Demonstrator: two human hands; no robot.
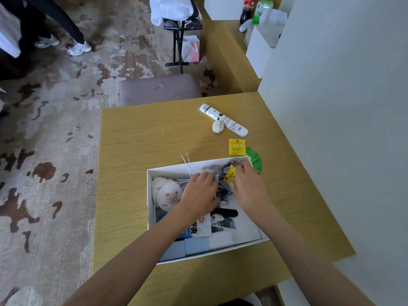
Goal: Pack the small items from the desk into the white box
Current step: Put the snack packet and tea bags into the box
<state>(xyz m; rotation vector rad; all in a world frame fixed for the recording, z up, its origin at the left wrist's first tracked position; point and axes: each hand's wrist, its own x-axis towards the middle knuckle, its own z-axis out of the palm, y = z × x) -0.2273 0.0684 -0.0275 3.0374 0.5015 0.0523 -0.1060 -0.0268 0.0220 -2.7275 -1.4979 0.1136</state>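
**Things to pack lie past the far right corner of the box**

Both hands are down inside the white box (174,171), which sits on the bench (141,140) close to the person. The right hand (248,188) is at the far right corner of the box. It looks to be pinching a yellow packet (229,175) with finger and thumb. The left hand (198,194) lies on top of the things in the middle of the box. I cannot tell if it grips anything.

The things not packed yet all lie one way, out past that far right corner. Nearest are the green packets (255,159), just beside the box wall, with a flat yellow sachet (237,147) next to them. Farther off lie a white tube (223,119) and a little white round thing (218,127) right beside it. The tube lies slanted, from far-left to near-right. The right hand is closer to all of them, so I think it should reach next, once it drops its packet.
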